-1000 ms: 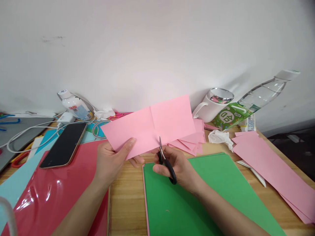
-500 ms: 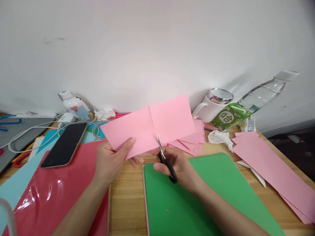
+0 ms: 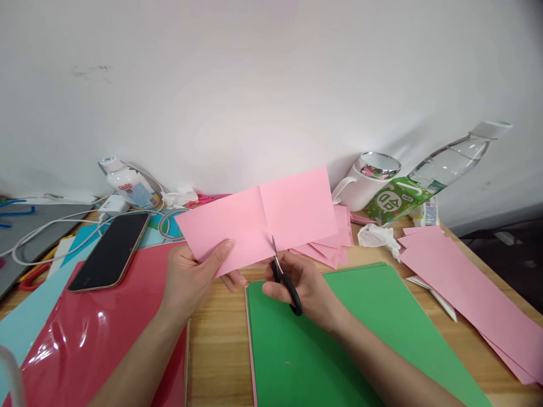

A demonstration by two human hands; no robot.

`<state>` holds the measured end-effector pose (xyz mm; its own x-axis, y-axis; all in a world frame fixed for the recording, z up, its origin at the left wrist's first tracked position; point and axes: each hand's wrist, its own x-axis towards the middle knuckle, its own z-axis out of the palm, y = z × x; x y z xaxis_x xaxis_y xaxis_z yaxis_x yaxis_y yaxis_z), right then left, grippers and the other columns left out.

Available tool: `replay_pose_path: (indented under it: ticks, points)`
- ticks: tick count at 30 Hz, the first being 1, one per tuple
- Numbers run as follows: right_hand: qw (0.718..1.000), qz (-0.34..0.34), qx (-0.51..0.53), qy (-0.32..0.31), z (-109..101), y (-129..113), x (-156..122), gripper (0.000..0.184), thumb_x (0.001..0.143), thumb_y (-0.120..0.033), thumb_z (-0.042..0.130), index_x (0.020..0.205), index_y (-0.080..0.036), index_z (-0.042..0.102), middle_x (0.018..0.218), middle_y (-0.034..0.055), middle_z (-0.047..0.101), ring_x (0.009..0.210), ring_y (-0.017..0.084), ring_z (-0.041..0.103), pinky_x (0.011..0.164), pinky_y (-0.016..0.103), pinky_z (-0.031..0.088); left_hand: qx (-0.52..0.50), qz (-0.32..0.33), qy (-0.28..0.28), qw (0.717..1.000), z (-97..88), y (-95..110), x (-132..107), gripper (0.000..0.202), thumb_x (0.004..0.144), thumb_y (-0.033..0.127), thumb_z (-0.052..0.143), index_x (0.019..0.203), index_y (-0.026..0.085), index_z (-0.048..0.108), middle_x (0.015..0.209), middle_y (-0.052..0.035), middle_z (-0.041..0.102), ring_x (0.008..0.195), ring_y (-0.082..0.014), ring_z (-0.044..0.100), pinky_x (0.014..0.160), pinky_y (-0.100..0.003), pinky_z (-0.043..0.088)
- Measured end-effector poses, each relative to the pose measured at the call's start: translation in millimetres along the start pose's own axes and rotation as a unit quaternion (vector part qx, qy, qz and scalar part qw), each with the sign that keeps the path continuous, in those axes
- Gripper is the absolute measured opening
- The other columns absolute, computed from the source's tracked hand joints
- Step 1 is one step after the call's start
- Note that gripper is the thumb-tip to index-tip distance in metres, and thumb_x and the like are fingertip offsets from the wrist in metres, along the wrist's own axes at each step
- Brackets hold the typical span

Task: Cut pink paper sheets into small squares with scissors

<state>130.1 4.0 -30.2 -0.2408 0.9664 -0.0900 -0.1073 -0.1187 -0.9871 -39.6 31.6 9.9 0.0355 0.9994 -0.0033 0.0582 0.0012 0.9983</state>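
Observation:
A creased strip of pink paper is raised above the table, its fold line running down the middle. My left hand pinches its lower left part, thumb on top and fingers behind. In my right hand is a pair of scissors with black handles, fingers closed around them. The blades overlap the paper's lower edge close to the crease. Below the hands lies a stack of green paper. More pink pieces lie behind the held strip, partly hidden by it.
At left are a phone on a red plastic-wrapped pack, white cables and a white bottle. On the right stand a mug, a green packet and a clear bottle. Long pink strips lie near the table's right edge.
The paper's right end has dipped slightly. The scissors' blades appear a little more closed at the paper's lower edge, and both hands stay nearly in place.

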Motion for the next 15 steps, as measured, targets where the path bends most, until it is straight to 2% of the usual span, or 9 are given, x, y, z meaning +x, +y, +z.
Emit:
replay_pose_path:
  ticks: [4,15]
  points:
    - [1.000,0.000,-0.001,0.007,-0.4,0.0,-0.2,0.034,0.061,-0.037,0.074,0.074,-0.017,0.051,0.068,-0.0030,0.049,0.061,0.009,0.046,0.058,0.024,0.036,0.011,-0.009,-0.027,1.000,-3.1,-3.1,1.2,0.022,0.076,0.023,0.059,0.057,0.014,0.063,0.044,-0.0025,0.065,0.033,-0.0171,0.057,0.033,-0.026,0.048]
    - [1.000,-0.006,0.011,0.005,1.9,-2.2,-0.5,0.033,0.063,-0.039,0.072,0.075,-0.017,0.051,0.062,-0.0046,0.046,0.054,0.007,0.041,0.051,0.022,0.033,0.012,-0.013,0.001,1.000,2.3,3.9,-0.9,0.023,0.074,0.021,0.060,0.052,0.014,0.062,0.040,-0.0023,0.062,0.030,-0.0158,0.055,0.031,-0.024,0.046]
